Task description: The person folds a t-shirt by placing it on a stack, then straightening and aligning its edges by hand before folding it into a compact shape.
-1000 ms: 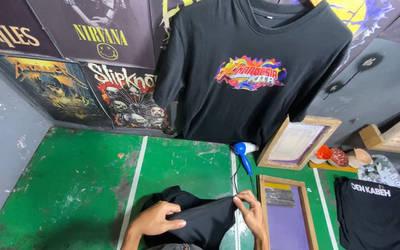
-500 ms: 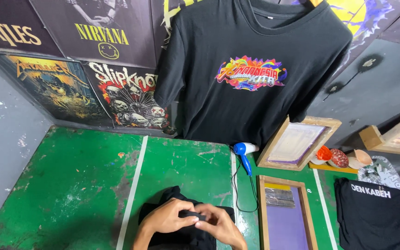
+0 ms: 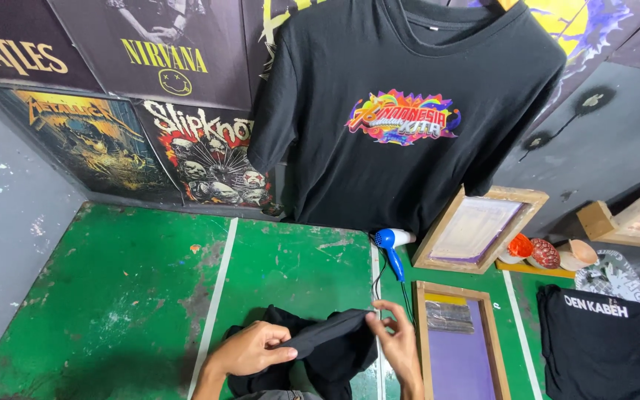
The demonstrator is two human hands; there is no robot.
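**Two hands pull a black cloth tight on the green table**

The left hand (image 3: pixel 250 350) pinches one end of a black cloth (image 3: pixel 320 344). The right hand (image 3: pixel 398 344) pinches the other end with its fingertips. Both hands are closed on the cloth, and a strip of it is pulled straight between them. The rest of the cloth lies bunched up under the hands, at the near edge of the green table (image 3: pixel 112 296).

Half a second ago the two hands were close together on top of the cloth. Now they have moved apart, and the fold between them is pulled long and flat. A second ago the hands were spread out on the cloth too. So it looks like the person is folding or straightening the cloth bit by bit, and this work is not done.

Just to the right of the right hand lies a wooden frame with a purple screen (image 3: pixel 459 348). A blue hair dryer (image 3: pixel 392 244) lies a bit further up the table. Another wooden frame (image 3: pixel 479 230) leans behind it. A folded black shirt (image 3: pixel 601 348) sits far to the right. A black T-shirt with a bright print (image 3: pixel 409 111) hangs on the wall, with band posters (image 3: pixel 150 96) next to it.
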